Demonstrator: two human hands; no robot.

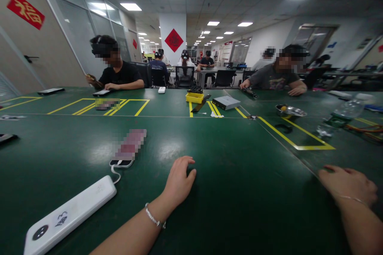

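Note:
My left hand (179,179) rests palm down on the green table (227,191), fingers loosely curled, holding nothing. A bracelet sits on its wrist. My right hand (347,183) lies flat on the table at the right, fingers stretched leftward, also with nothing in it. A white power bank (68,217) lies to the left of my left arm, cabled to a phone (128,149) beyond it.
Farther off stand a yellow tray (194,97) of dark parts, a grey box (226,102), a metal bowl (290,110) and a plastic bottle (341,115). Yellow tape marks zones. Two people sit across the table; others work behind them.

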